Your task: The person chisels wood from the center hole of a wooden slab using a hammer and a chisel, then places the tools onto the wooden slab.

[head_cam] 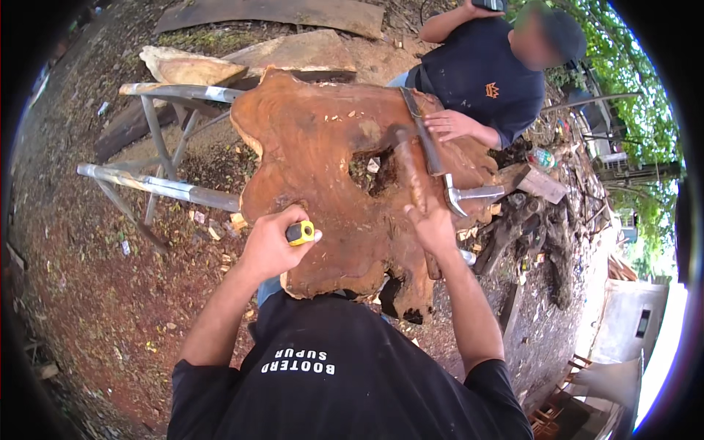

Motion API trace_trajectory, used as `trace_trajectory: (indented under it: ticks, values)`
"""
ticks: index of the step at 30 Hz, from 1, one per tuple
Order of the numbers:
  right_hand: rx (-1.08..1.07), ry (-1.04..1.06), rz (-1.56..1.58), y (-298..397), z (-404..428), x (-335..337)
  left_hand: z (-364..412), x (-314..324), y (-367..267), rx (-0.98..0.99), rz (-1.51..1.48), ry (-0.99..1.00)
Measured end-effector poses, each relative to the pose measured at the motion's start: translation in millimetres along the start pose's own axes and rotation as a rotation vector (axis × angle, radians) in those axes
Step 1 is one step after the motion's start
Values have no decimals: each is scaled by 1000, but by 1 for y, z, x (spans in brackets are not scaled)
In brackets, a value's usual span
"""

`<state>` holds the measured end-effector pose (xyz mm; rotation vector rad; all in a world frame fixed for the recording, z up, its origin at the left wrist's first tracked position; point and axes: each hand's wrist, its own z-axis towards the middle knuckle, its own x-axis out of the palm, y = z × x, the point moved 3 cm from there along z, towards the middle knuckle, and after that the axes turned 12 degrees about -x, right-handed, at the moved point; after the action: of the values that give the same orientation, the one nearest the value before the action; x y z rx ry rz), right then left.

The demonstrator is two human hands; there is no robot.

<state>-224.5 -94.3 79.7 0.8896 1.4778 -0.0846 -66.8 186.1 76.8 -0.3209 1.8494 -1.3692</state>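
My left hand (275,242) is closed around the black-and-yellow handle (300,234) of a hand tool seen end-on; its working end is hidden. It is over the near left part of a reddish-brown live-edge wood slab (313,159). My right hand (434,228) grips a motion-blurred wooden-handled striking tool (410,170), whose head points away from me near the slab's hole. Beside that hand lies a steel claw hammer (455,197); a wooden handle end (433,268) shows under my wrist. Farther off, a long dark bladed tool (423,135) lies on the slab.
Across the slab stands another person (473,77), one hand (448,125) on the wood by the bladed tool, the other holding a dark device (488,5). Metal trestle bars (165,186) extend leftward. Cut wood pieces (192,66) lie behind; a gnarled root (550,242) lies to the right.
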Motion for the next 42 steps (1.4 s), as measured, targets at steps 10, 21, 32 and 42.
trace_trajectory:
  ticks: [10,21,32,42]
  values:
    - [40,102,-148,-37,11,29,7,3,-3,9,0,17]
    - [41,212,-288,-58,-7,20,5,-4,11,-16,-4,-4]
    - [119,296,-136,10,17,-54,2,-7,22,-32,-30,-44]
    - [103,461,-191,35,15,-77,-7,-22,31,-97,-41,-71]
